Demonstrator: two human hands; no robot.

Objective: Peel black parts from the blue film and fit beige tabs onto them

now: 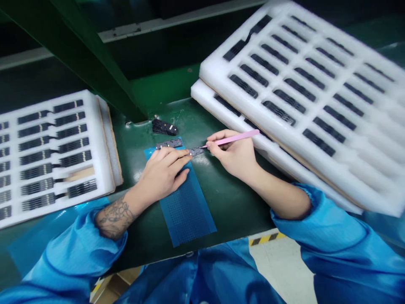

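Note:
My right hand (236, 154) grips a slim pink pair of tweezers (240, 136), whose dark thin tip meets the right end of a small dark flat electronic part (196, 151). My left hand (166, 171) lies palm down with fingers stretched out, its fingertips at the left end of that same part; the thumb is spread away. Under the left hand lies a blue sheet (190, 211) covered in a grid of small marks. Another dark flat part (169, 144) rests at the sheet's top end, just beyond the left fingers. A small pile of similar parts (164, 126) sits farther back.
To the right are stacked white foam trays (215, 69) with rows of dark parts in slots. More such foam trays (104, 169) stand at the left. A green post (126, 97) rises behind the green work surface (228, 211), whose front edge is near my body.

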